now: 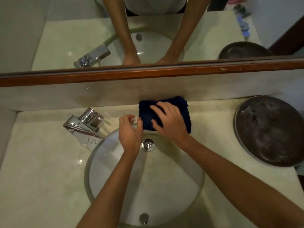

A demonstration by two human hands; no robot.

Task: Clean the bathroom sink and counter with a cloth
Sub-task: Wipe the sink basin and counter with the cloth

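A folded dark blue cloth (184, 112) lies on the pale marble counter (41, 170) behind the round white sink (164, 186), against the backsplash. My right hand (169, 122) lies flat on top of the cloth with its fingers spread, pressing it down. My left hand (130, 132) is at the cloth's left edge above the sink's far rim, fingers loosely curled, touching the fabric near its corner. The sink's drain (148, 144) shows just in front of both hands.
A chrome faucet (83, 127) stands at the sink's back left. A large dark round pan (269, 130) sits on the counter at the right. A wood-framed mirror (148, 73) runs along the wall above the backsplash.
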